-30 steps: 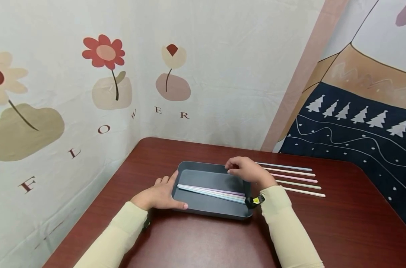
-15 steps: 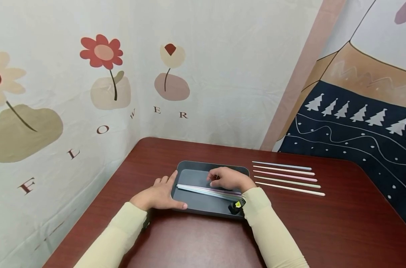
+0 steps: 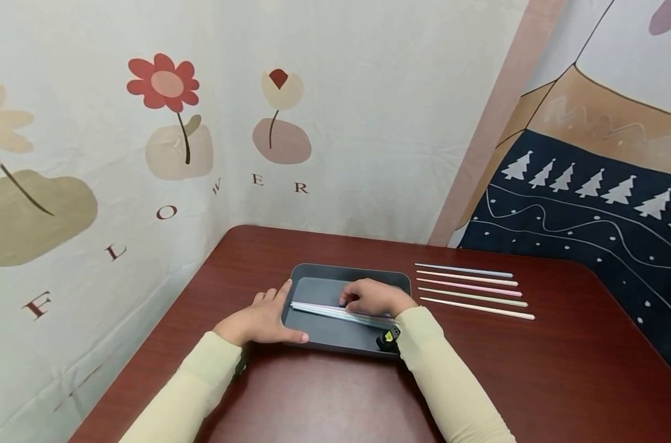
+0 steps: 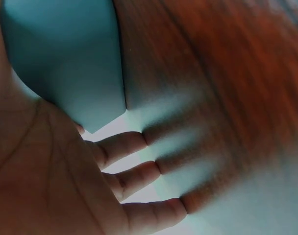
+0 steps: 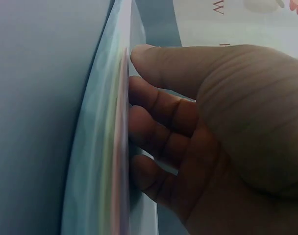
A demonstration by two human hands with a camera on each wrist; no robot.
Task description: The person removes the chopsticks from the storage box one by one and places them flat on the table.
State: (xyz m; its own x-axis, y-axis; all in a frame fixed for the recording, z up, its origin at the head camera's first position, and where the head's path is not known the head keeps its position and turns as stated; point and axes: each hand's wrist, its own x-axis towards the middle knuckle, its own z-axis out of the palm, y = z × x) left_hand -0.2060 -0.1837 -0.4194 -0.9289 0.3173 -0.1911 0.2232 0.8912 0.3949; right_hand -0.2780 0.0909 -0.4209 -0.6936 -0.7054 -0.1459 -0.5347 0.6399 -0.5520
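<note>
A dark grey tray (image 3: 313, 289) lies on the table with a bundle of pastel chopsticks (image 3: 320, 310) in it, slanting across its floor. My left hand (image 3: 263, 320) rests at the tray's left end, thumb along the near side; in the left wrist view its straight fingers reach the table beyond the tray corner. My right hand (image 3: 371, 296) is inside the tray, just behind the bundle and over part of it. Seen from the right wrist, loosely bent fingers and thumb are close beside the chopsticks (image 5: 112, 147), with nothing visibly pinched; whether they touch is unclear.
Right of the tray, several single chopsticks lie spaced out side by side: a blue one (image 3: 463, 269) farthest, then cream, pink, green and a pale one (image 3: 476, 308) nearest. A printed cloth wall (image 3: 357, 203) stands behind the reddish-brown table (image 3: 313, 394).
My right hand has moved left from the tray's right rim down to the bundle, uncovering the ends of the chopsticks on the table. The left hand has stayed in place.
</note>
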